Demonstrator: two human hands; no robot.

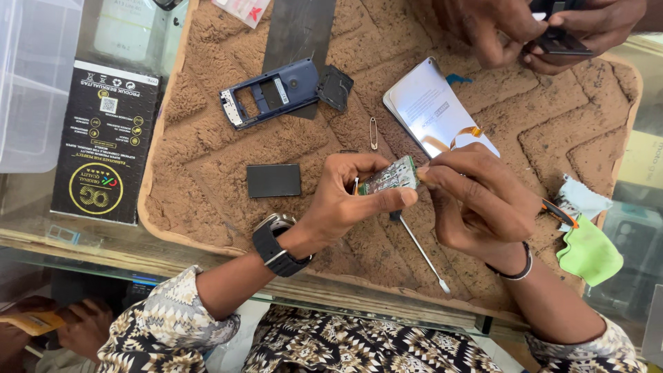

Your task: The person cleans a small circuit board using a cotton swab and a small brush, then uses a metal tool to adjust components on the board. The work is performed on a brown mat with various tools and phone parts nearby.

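My left hand (343, 197) and my right hand (476, 200) both pinch a small green circuit board (388, 177) above a brown mat (207, 138). The left wrist wears a dark watch. A thin screwdriver (423, 254) lies under my hands on the mat. My right hand also seems to hold an orange-handled tool (558, 212) that sticks out to the right.
On the mat lie a blue phone frame (269, 92), a dark back part (335, 88), a black battery (273, 180), a safety pin (373, 132) and a white phone screen (435, 110). A black box (107, 141) sits left. Another person's hands (545, 27) work at the top right. A green cloth (589, 252) lies right.
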